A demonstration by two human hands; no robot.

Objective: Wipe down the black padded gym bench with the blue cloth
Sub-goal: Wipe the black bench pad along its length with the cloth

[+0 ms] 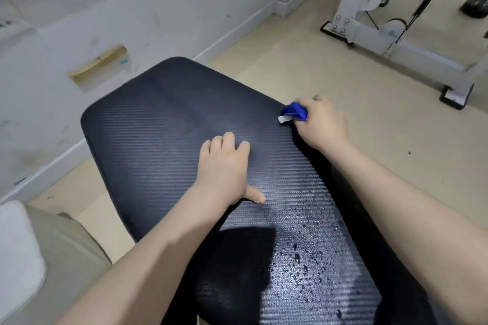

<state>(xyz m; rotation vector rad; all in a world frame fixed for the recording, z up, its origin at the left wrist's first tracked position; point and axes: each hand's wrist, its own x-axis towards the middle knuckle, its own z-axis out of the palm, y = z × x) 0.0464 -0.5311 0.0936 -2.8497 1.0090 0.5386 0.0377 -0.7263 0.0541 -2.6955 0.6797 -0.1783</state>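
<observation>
The black padded gym bench point(158, 124) fills the middle of the view, its ribbed surface running away from me. Water droplets dot its near right part. My left hand point(224, 169) lies flat on the pad near the centre, fingers spread, holding nothing. My right hand point(320, 124) is at the bench's right edge, closed around the bunched blue cloth point(295, 111), which has a small white tag and presses against the pad's edge.
A white wall with a baseboard point(237, 31) runs along the left, with a taped patch point(100, 68) on it. A white gym machine frame point(396, 42) stands on the beige floor at the upper right. A pale cushion point(18, 250) is at the lower left.
</observation>
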